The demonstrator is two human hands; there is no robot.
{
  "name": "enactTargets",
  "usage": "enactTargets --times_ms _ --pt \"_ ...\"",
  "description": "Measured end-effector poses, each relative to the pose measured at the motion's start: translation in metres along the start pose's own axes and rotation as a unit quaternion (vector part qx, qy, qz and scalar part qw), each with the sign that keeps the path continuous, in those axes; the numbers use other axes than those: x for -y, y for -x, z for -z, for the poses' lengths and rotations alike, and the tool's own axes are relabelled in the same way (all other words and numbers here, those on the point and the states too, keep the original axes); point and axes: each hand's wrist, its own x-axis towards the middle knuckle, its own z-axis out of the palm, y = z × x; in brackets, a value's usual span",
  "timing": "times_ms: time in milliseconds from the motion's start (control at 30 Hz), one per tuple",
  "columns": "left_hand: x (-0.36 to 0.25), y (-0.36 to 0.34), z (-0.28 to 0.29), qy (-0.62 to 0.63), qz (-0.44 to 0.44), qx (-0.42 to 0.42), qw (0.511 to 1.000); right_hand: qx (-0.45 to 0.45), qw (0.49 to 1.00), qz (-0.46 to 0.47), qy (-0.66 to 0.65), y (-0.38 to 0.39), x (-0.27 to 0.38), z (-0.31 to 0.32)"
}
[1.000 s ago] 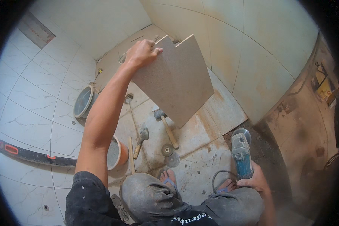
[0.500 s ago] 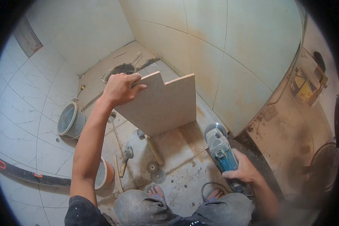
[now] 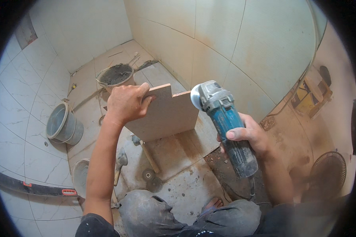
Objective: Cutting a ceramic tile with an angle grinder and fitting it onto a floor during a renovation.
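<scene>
My left hand [image 3: 126, 102] grips the upper left corner of a grey floor tile [image 3: 168, 116], which stands tilted on its lower edge on the floor. A rectangular notch is cut from the tile's top right, its edge showing reddish brown. My right hand [image 3: 249, 136] is wrapped round the body of a blue angle grinder [image 3: 229, 126]. The grinder's disc [image 3: 195, 97] is by the tile's upper right corner; I cannot tell whether they touch. A power cord runs down from the tool's rear end.
A bucket of mortar [image 3: 115, 76] stands behind my left hand, a grey bucket [image 3: 65, 124] farther left. A hammer [image 3: 148, 155], a trowel [image 3: 121, 164] and loose discs [image 3: 148, 174] lie before my knees. A long black level [image 3: 39, 189] is at left, a fan [image 3: 328, 172] at right.
My right hand has raised the grinder up and leftward, from beside the tile's lower right to its top right corner. My left hand keeps its grip on the tile.
</scene>
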Motion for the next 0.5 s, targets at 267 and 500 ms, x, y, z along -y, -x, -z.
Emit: enactTargets --times_ms 267,500 --pt "-0.023 0.016 0.006 0.004 0.037 -0.001 0.999 -0.005 0.998 -0.030 0.060 -0.026 0.006 -0.010" --pt "-0.026 0.020 0.001 0.023 0.039 -0.015 0.999 -0.002 0.995 -0.015 0.096 -0.043 -0.005 -0.009"
